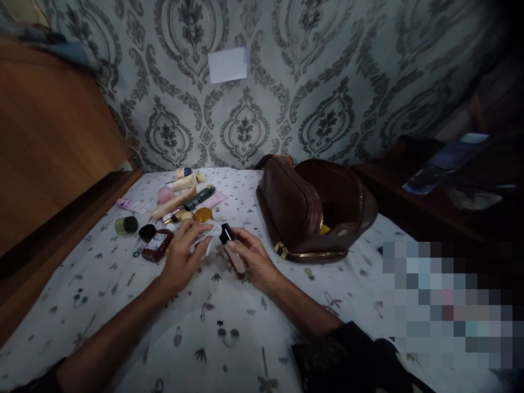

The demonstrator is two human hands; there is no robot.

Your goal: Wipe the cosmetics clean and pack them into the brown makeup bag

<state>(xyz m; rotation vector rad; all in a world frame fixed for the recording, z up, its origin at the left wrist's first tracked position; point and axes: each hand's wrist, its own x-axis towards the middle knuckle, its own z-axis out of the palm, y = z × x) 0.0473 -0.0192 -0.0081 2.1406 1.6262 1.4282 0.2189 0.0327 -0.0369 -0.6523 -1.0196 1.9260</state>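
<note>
Bottle (238,262) partly behind right hand (256,257); white item (209,231) indistinct

Right hand (258,258) holds bottle (236,261); left hand (183,252), white item (212,231) (perhaps cloth).

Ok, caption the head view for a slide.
Right hand grips a black-capped bottle, left hand a white item, near cosmetics and an open brown bag.

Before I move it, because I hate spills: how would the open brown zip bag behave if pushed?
The brown zip bag would probably flex yet hold shape, since its curved walls stand while gaping. Its wide, low shape suggests sliding over tipping. Tilted, it might spill the yellow item inside.
</note>
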